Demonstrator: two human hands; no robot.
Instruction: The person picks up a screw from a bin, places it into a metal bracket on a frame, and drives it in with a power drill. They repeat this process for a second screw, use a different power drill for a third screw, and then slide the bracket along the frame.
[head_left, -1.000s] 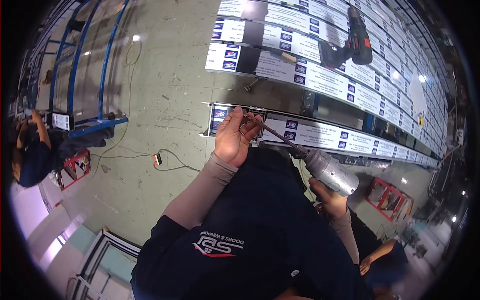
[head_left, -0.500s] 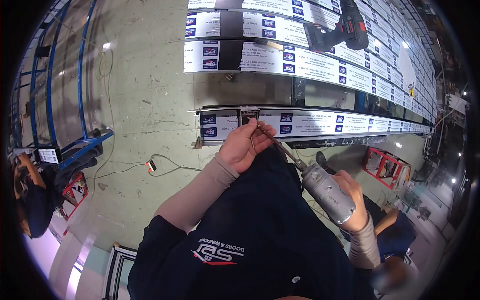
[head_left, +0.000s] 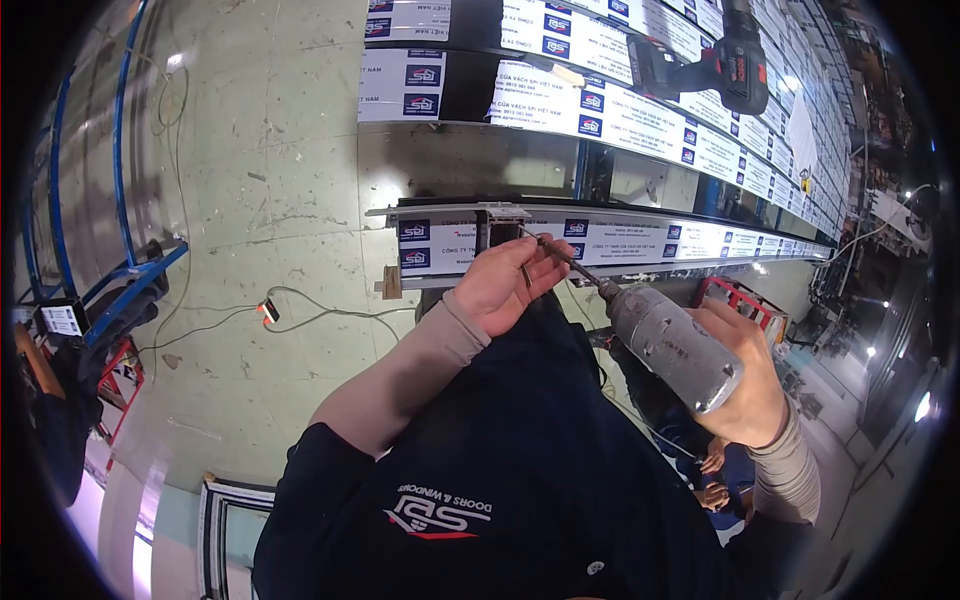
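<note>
My right hand [head_left: 745, 375] is wrapped round a grey metal power driver [head_left: 665, 340]. Its long bit [head_left: 575, 265] points up and left toward a dark square fitting [head_left: 503, 232] on a long frame profile [head_left: 640, 243] covered with printed film. My left hand [head_left: 510, 285] is closed, palm up, just below the fitting, with a thin dark piece [head_left: 527, 275] between its fingers, too small to name. The fingertips are close to the tip of the bit.
Film-covered profiles [head_left: 640, 115] lie behind, with a black and red cordless drill [head_left: 735, 70] on them. A cable with an orange-white connector [head_left: 268, 311] crosses the floor. Blue racks [head_left: 120, 120] stand left. Another person's hands [head_left: 713, 475] show at lower right.
The view has shifted. The driver and my right hand have moved right, and its bit sits farther from the fitting's middle. My left hand's fingers have drawn slightly away from the fitting.
</note>
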